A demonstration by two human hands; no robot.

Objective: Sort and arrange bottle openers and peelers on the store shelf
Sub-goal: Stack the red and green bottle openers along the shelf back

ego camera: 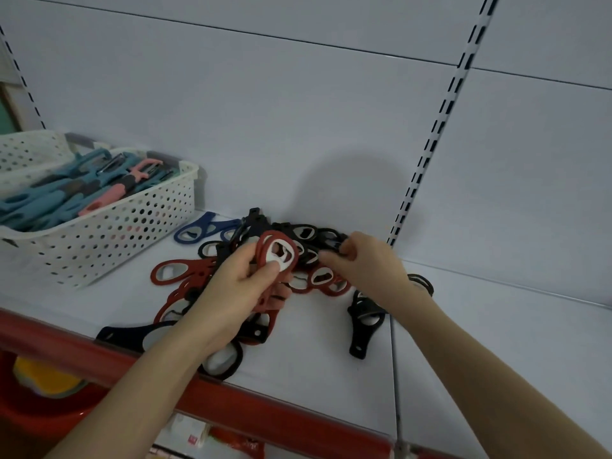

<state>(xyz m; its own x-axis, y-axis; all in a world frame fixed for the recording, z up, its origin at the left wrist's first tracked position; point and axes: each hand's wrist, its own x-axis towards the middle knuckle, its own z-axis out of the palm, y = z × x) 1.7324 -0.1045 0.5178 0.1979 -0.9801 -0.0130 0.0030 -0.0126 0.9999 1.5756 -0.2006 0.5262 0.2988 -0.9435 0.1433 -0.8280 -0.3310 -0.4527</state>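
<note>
A small stack of red bottle openers (281,246) stands lifted above the middle of the shelf (480,342). The left hand (231,289) grips it, thumb pressed on the pale metal ring of the topmost one and fingers curled behind. Just to the right, the right hand (367,260) reaches into the pile (318,276) of red and black openers lying under both hands, its fingertips pinching a black bottle opener (342,245) near the shelf's back edge (how much of it the fingers enclose is hidden). A lone black opener (362,329) lies apart at the pile's right, under the right wrist, and another dark one (132,336) rests against the red rail (231,402) along the shelf's front edge. Two blue bottle openers (195,230) lie at the pile's rear left. Further left, near the shelf's left end, a white perforated basket (132,223) holds teal and pink peelers (66,193).
</note>
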